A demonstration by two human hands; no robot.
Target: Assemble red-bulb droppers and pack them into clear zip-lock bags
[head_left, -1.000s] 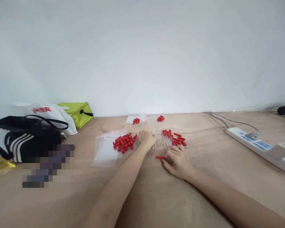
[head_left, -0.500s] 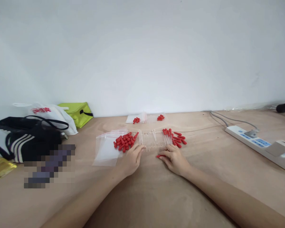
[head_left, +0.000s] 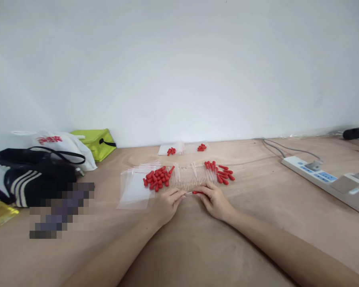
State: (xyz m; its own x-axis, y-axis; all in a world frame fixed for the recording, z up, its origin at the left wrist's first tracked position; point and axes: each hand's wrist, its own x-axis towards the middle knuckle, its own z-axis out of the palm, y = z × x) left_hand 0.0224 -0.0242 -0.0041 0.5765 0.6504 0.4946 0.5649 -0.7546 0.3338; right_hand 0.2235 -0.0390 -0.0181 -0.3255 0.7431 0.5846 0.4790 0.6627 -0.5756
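Between the thumb and fingers of my left hand [head_left: 167,202] is a thin clear dropper tube [head_left: 189,193], its end pointing right. My right hand [head_left: 215,202] pinches a red rubber dropper bulb [head_left: 195,192], its end facing the tube. The two lie almost in line, with the tube end close to the bulb; whether they touch I cannot tell. Just beyond my hands lies a row of clear tubes [head_left: 182,175], several at its right end wearing red bulbs [head_left: 210,165]. Loose red bulbs [head_left: 225,175] rest at its right, and a bigger bulb pile [head_left: 157,178] at its left.
Clear zip bags [head_left: 131,195] lie under the left pile. Farther back are smaller groups of bulbs [head_left: 201,147] and a white bag [head_left: 165,147]. A black bag [head_left: 44,175] and lime-green bag [head_left: 92,143] stand left; a power strip [head_left: 299,165] with a cable lies right.
My left hand has drawn back from the row and now has a tube showing at its fingertips. My right hand has shifted slightly left, bringing the red bulb up to the tube's end.
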